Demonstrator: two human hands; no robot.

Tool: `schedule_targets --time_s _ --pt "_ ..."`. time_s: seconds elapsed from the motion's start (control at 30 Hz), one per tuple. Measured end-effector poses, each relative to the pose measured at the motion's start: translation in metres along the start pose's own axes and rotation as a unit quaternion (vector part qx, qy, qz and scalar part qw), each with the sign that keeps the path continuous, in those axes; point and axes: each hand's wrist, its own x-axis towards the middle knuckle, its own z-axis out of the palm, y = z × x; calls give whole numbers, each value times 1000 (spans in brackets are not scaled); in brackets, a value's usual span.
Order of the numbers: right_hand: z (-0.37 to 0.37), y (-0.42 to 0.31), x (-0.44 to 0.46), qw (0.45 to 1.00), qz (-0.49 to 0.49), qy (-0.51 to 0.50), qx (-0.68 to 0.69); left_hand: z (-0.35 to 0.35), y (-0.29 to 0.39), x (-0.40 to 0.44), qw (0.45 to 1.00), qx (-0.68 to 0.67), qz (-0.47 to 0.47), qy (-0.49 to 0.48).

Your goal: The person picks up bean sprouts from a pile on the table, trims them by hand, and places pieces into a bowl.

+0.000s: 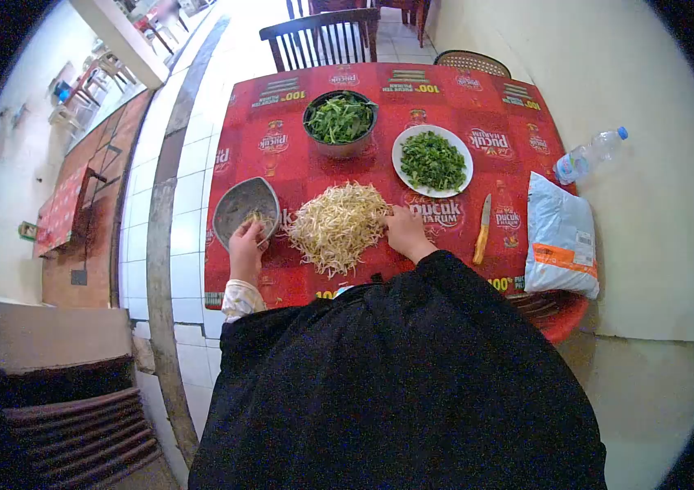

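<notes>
A large heap of bean sprouts (pixel 339 229) lies on the red table cover in front of me. My left hand (pixel 246 247) is over the near rim of a grey bowl (pixel 236 200), its fingers closed around a few sprouts. At the right edge of the heap is my right hand (pixel 409 232), thumb and fingers pinched together at the sprouts; its fingertips are too small to see exactly what they hold. The bowl stands just left of the heap, and its dark inside shows.
Behind the heap stand a dark bowl of leafy greens (pixel 340 119) and a white plate (pixel 464 183) of chopped greens. A knife (pixel 482 233), a grey-and-orange parcel (pixel 557 237) and a plastic bottle (pixel 588 157) lie to the right. A wooden chair (pixel 322 41) stands beyond the table.
</notes>
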Motion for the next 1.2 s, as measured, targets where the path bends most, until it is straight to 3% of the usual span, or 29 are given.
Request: schedule_targets --time_s 0.13,0.27,0.37,0.43,0.57,0.6,0.7,0.83,0.97,1.2 --pt "1 -4 2 1000 12 -19 -10 -16 10 8 999 7 -9 48" --pt "-12 -3 -2 996 12 3 91 6 15 -11 997 58 7 48" --pt "-17 -3 -7 969 -13 63 239 38 8 -25 989 142 6 -48" --pt "-30 -8 -13 959 -45 87 266 58 -11 -27 954 248 73 -154" --pt "-64 -28 -24 933 -45 131 332 106 -43 -42 907 312 83 -269" --pt "-72 -30 -25 930 -54 127 340 116 -45 -47 871 376 156 -276" --pt "-91 -37 -30 906 -18 71 416 139 -43 -55 813 420 235 -327" --pt "-88 -33 -28 890 -41 100 443 150 -38 -56 797 446 269 -308" --pt "-96 -31 -30 859 -39 67 506 149 -29 -59 845 355 181 -356" --pt "-99 -23 -22 737 -51 -80 669 136 -16 -59 868 257 19 -424"
